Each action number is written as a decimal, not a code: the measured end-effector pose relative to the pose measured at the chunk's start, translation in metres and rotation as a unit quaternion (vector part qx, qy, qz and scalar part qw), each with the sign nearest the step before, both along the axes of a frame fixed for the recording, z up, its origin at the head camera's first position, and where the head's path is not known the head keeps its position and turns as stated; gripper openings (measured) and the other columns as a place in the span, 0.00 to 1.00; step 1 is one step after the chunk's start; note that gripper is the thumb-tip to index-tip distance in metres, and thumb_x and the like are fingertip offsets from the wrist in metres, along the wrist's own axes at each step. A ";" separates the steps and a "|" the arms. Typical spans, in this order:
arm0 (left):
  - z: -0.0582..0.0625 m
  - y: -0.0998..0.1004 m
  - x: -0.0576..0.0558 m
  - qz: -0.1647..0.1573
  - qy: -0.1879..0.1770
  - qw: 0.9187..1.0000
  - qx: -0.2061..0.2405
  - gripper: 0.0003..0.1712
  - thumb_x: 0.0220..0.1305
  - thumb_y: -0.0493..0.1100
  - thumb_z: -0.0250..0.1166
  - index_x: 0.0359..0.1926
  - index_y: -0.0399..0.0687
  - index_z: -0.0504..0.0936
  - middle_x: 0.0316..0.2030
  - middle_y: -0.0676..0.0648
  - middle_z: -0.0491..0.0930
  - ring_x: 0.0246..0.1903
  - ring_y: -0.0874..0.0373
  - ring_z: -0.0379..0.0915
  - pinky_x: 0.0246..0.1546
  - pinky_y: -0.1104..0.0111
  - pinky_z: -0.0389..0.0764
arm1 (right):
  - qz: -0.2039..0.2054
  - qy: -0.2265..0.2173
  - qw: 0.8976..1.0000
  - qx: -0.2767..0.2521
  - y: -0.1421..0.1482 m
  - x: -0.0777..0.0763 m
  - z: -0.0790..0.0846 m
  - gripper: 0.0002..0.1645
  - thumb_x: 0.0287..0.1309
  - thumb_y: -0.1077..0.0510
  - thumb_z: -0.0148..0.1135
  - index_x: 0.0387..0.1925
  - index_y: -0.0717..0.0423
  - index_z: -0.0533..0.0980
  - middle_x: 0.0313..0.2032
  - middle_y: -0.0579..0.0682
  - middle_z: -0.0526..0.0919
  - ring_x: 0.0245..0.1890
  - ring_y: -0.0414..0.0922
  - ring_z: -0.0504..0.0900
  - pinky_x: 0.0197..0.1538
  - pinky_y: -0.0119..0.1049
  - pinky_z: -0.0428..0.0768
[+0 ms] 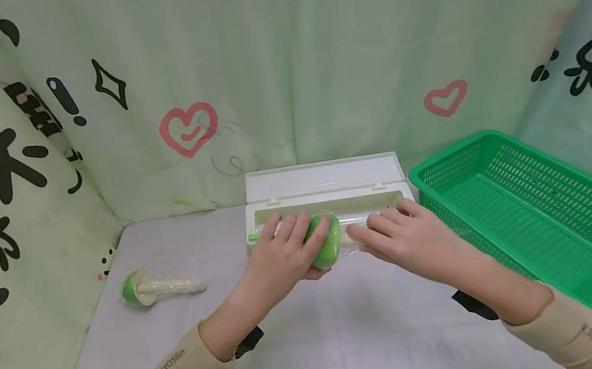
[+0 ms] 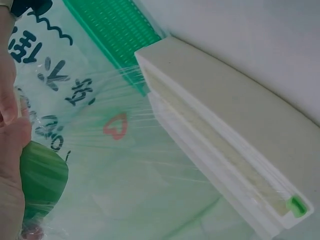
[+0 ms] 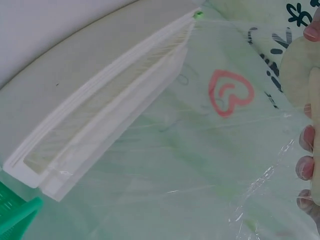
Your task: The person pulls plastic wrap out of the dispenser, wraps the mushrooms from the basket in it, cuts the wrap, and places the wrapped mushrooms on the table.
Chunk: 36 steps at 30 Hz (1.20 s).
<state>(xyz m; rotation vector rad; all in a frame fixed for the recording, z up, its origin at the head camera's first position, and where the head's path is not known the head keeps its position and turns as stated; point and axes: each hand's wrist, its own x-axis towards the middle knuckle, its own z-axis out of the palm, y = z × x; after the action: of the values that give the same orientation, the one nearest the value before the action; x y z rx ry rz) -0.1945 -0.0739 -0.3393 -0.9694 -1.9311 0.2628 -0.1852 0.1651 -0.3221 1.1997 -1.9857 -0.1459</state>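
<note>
My left hand [image 1: 288,249] grips the green head of a tool with a rounded green head [image 1: 329,242] and a cream handle [image 3: 316,135]; its exact kind is unclear. Fingers of my right hand [image 1: 410,237] curl about the handle end, partly hiding it. Clear cling film [image 2: 120,165] stretches between the tool and a white cling film dispenser [image 1: 326,196], whose lid stands raised behind it. In the head view, the hands are just in front of this box. A similar green and cream tool [image 1: 162,286], covered in film, lies on the table at the left.
An open green plastic basket [image 1: 542,218] stands at the right, close to the dispenser. Beneath everything is a white-covered table [image 1: 344,356]. Pale green curtains [image 1: 285,71] with printed hearts and characters hang behind and at both sides.
</note>
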 end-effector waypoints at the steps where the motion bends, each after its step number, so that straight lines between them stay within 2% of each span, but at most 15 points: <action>1: 0.002 0.000 0.000 0.000 0.000 1.000 0.000 0.45 0.37 0.72 0.64 0.52 0.49 0.68 0.39 0.46 0.72 0.34 0.55 0.68 0.42 0.64 0.69 | 0.003 -0.001 1.000 -0.002 0.000 0.000 0.002 0.18 0.69 0.51 0.36 0.43 0.53 0.73 0.23 0.47 0.67 0.19 0.43 0.65 0.26 0.34 0.61; 6: 0.008 -0.001 0.000 0.002 -0.005 1.000 -0.002 0.46 0.38 0.73 0.63 0.52 0.48 0.67 0.39 0.46 0.72 0.35 0.55 0.68 0.43 0.62 0.68 | -0.001 -0.004 1.000 0.008 0.000 0.001 0.010 0.19 0.70 0.51 0.35 0.44 0.53 0.73 0.23 0.47 0.68 0.19 0.42 0.65 0.27 0.34 0.62; 14: 0.019 -0.001 0.001 0.003 -0.006 1.000 0.005 0.46 0.38 0.72 0.64 0.52 0.48 0.67 0.40 0.45 0.71 0.36 0.54 0.68 0.44 0.61 0.68 | 0.020 -0.012 1.000 -0.006 -0.003 0.002 0.027 0.19 0.70 0.52 0.35 0.42 0.54 0.73 0.22 0.48 0.65 0.17 0.43 0.62 0.25 0.35 0.57; 21: 0.030 -0.002 0.002 0.004 -0.012 1.000 0.007 0.45 0.39 0.72 0.64 0.52 0.47 0.67 0.40 0.46 0.72 0.36 0.54 0.67 0.43 0.62 0.66 | 0.027 -0.017 0.999 -0.011 -0.004 0.004 0.044 0.19 0.70 0.52 0.35 0.41 0.55 0.73 0.22 0.47 0.66 0.17 0.42 0.62 0.25 0.34 0.58; 31: 0.045 -0.002 0.008 0.006 -0.009 1.000 0.006 0.45 0.40 0.72 0.62 0.52 0.47 0.67 0.39 0.46 0.71 0.34 0.54 0.66 0.43 0.62 0.66 | -0.002 -0.039 0.999 0.030 0.000 0.008 0.058 0.19 0.70 0.50 0.33 0.41 0.53 0.71 0.22 0.46 0.65 0.18 0.42 0.61 0.26 0.33 0.58; 36: 0.051 -0.004 0.011 0.009 -0.013 1.000 0.001 0.45 0.40 0.72 0.62 0.52 0.47 0.66 0.39 0.46 0.71 0.34 0.54 0.66 0.43 0.62 0.66 | 0.007 -0.041 0.999 0.028 -0.002 0.010 0.065 0.19 0.70 0.51 0.33 0.40 0.53 0.71 0.21 0.46 0.64 0.17 0.41 0.60 0.26 0.33 0.58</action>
<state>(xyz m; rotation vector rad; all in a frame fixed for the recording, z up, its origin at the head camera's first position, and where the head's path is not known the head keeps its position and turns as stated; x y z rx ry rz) -0.1832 -0.0777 -0.2885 -0.9597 -1.9646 0.2599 -0.1749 0.1635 -0.2576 1.2728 -2.0555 -0.1492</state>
